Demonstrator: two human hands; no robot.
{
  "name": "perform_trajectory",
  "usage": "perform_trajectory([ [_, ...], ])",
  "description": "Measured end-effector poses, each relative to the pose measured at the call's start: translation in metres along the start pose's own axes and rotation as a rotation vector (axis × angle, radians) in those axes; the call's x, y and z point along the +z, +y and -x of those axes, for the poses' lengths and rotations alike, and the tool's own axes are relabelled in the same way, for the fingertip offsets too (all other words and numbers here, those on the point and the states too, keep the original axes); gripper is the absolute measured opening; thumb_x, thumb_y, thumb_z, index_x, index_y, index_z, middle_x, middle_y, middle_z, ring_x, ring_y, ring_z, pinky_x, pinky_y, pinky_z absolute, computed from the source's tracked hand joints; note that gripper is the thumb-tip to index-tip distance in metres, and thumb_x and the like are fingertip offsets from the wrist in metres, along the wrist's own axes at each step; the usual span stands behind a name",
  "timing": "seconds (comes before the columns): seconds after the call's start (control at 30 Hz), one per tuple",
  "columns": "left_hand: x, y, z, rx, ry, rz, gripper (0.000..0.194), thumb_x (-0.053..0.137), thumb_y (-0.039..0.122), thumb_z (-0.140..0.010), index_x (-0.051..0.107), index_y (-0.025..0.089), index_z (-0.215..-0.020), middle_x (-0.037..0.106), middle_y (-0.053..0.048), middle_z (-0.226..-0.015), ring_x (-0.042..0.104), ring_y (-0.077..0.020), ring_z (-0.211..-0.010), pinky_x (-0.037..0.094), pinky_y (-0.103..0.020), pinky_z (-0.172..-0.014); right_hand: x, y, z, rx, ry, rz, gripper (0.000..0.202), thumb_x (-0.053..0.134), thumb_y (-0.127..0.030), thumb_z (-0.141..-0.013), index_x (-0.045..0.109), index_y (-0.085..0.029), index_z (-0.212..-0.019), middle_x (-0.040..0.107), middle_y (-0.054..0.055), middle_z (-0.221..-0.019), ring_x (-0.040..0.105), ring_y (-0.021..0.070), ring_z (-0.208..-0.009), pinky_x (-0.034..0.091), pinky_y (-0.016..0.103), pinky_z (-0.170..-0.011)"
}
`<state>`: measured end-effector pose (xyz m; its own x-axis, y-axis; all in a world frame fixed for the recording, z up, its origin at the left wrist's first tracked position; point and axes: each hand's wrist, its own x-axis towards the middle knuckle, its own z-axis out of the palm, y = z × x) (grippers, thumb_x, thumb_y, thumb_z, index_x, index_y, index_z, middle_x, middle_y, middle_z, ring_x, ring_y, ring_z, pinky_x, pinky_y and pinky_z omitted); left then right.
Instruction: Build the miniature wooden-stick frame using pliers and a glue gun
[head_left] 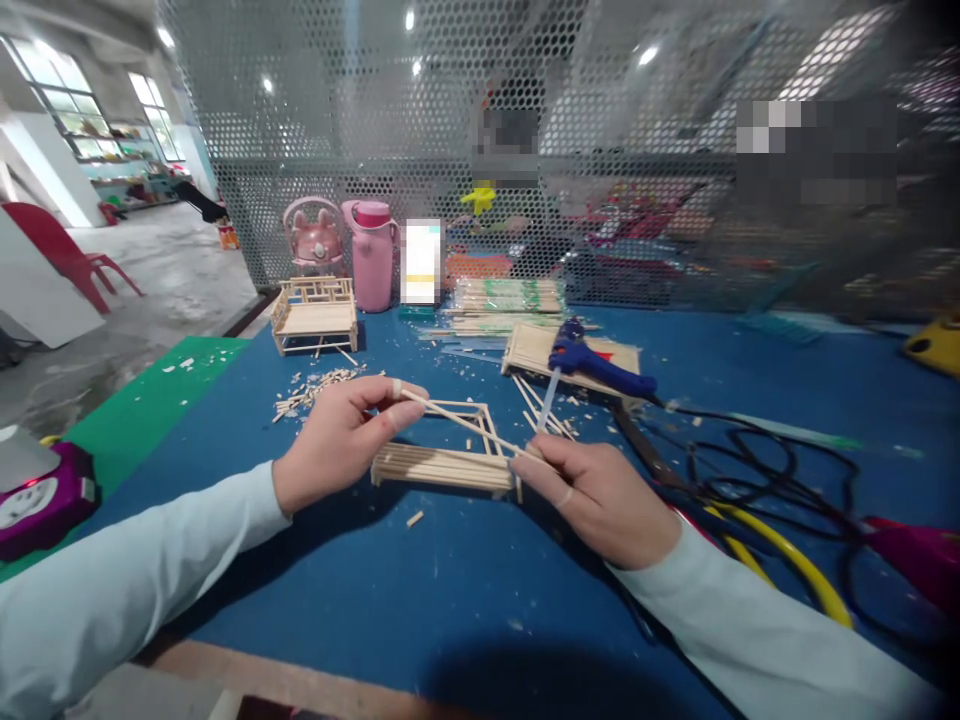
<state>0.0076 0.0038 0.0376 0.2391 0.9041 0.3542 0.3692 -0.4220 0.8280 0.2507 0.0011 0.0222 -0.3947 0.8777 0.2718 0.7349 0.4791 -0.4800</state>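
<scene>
A thin wooden stick (457, 420) is stretched between my two hands. My left hand (349, 430) pinches its left end between thumb and fingers, and my right hand (592, 490) pinches the right end. Beneath the stick, a small frame built of wooden sticks (442, 468) lies on the blue table, with a slatted front and an open outline behind. My right fingertips are close to the frame's right corner; whether they touch it I cannot tell. A short stick offcut (415, 519) lies in front of the frame.
A blue glue gun (600, 365) rests on a slatted wooden piece (525, 350), its black cable coiling right near yellow-handled cutters (787, 560). Behind are a small wooden bed-like model (315, 318), a pink bottle (373, 260) and bagged sticks (510, 296). Offcuts (315, 388) are piled at left.
</scene>
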Motion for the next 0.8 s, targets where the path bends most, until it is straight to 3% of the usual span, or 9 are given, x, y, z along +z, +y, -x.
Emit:
perform_trajectory([
  [0.1,0.002,0.000,0.004,-0.006,0.032,0.019,0.018,0.054,0.030,-0.083,0.066,0.017,-0.083,0.064,-0.001,-0.074,0.053,-0.0120,-0.067,0.042,-0.023,-0.063,0.002,0.002,0.000,-0.045,-0.012,-0.032,0.033,0.042,-0.043,-0.086,0.044,-0.022,-0.060,0.039,-0.004,-0.051,0.038,0.0116,-0.048,0.032,0.025,-0.049],
  [0.17,0.001,-0.002,0.007,-0.055,0.074,0.064,0.018,0.053,0.030,-0.083,0.064,0.017,-0.079,0.061,0.000,-0.071,0.051,-0.0104,-0.062,0.040,-0.021,-0.059,0.002,0.003,0.001,-0.059,-0.027,-0.116,0.018,0.046,-0.038,-0.084,0.054,-0.022,-0.085,0.045,-0.005,-0.054,0.043,0.0120,-0.049,0.036,0.025,-0.050],
  [0.23,-0.001,-0.004,0.010,-0.112,0.118,0.102,0.018,0.054,0.031,-0.083,0.063,0.016,-0.077,0.059,0.001,-0.069,0.049,-0.0096,-0.059,0.040,-0.020,-0.056,-0.001,0.004,0.002,-0.040,-0.034,-0.213,0.026,0.048,-0.035,-0.083,0.052,-0.022,-0.105,0.051,-0.004,-0.060,0.049,0.0130,-0.051,0.041,0.025,-0.052],
  [0.37,-0.011,-0.010,0.010,-0.171,0.095,0.014,0.019,0.056,0.032,-0.080,0.064,0.015,-0.076,0.062,-0.001,-0.070,0.054,-0.0121,-0.065,0.044,-0.022,-0.062,-0.012,0.010,0.001,-0.024,-0.030,-0.177,0.020,0.048,-0.036,-0.084,0.061,-0.023,-0.089,0.067,0.004,-0.076,0.061,0.0191,-0.068,0.047,0.032,-0.066],
  [0.47,-0.017,-0.017,0.009,-0.289,0.105,-0.029,0.020,0.057,0.028,-0.078,0.063,0.015,-0.092,0.061,0.001,-0.066,0.053,-0.0110,-0.059,0.043,-0.021,-0.056,-0.018,0.019,-0.001,-0.012,-0.040,-0.128,0.021,0.051,-0.039,-0.082,0.065,-0.023,-0.082,0.070,0.005,-0.078,0.063,0.0219,-0.072,0.048,0.036,-0.071],
  [0.6,-0.019,-0.025,0.007,-0.558,0.046,0.122,0.026,0.055,0.022,-0.079,0.054,0.015,-0.105,0.058,0.003,-0.063,0.042,-0.0062,-0.041,0.032,-0.016,-0.035,-0.016,0.026,-0.004,0.032,-0.054,-0.146,0.030,0.052,-0.049,-0.080,0.067,-0.023,-0.081,0.071,0.006,-0.078,0.064,0.0238,-0.071,0.049,0.037,-0.070],
  [0.8,-0.014,-0.025,0.008,-0.641,-0.011,0.405,0.034,0.059,0.016,-0.079,0.047,0.015,-0.111,0.060,0.002,-0.068,0.048,-0.0053,-0.043,0.036,-0.013,-0.033,-0.011,0.025,-0.006,0.059,-0.123,-0.130,0.036,0.052,-0.056,-0.079,0.069,-0.025,-0.078,0.072,0.005,-0.078,0.065,0.0255,-0.072,0.051,0.039,-0.068],
])
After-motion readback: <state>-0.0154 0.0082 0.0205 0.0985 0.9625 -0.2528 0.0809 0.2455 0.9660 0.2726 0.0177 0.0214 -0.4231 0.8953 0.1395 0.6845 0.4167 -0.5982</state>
